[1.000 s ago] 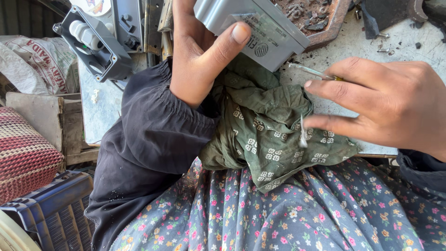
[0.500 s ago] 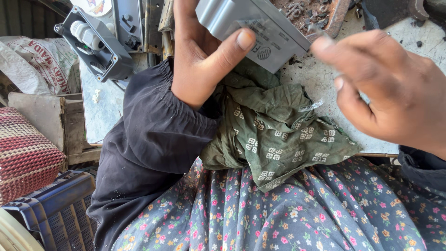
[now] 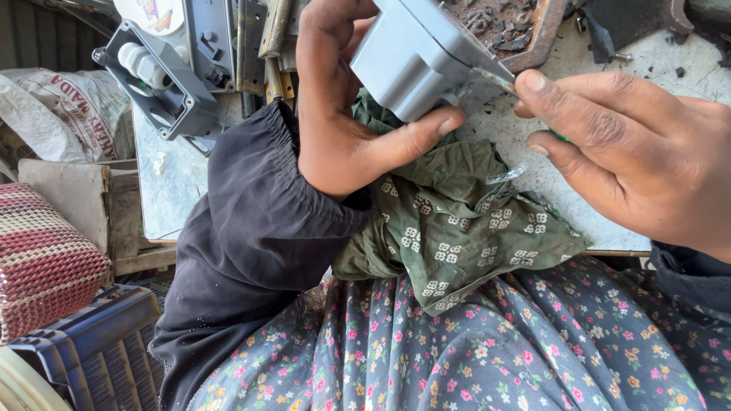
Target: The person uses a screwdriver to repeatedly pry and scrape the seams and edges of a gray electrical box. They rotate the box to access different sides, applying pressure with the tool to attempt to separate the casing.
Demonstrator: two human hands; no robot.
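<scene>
right hand point(image 3: 640, 160) moved onto grey box point(image 3: 415, 57); its tool mostly hidden.

Box point(image 3: 415, 53): in the left hand point(image 3: 343, 122), above the cloth point(image 3: 457, 221).
Cloth: on the table point(image 3: 533, 190) edge and lap.
Right hand point(image 3: 632, 152): right of the box, its thin tool point(image 3: 495, 76) touching it.
Open casing point(image 3: 164, 76): left, on the table.
Crate point(image 3: 91, 350): lower left.

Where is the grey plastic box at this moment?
In the head view, the grey plastic box is top centre, gripped by the left hand above the green patterned cloth.
</scene>
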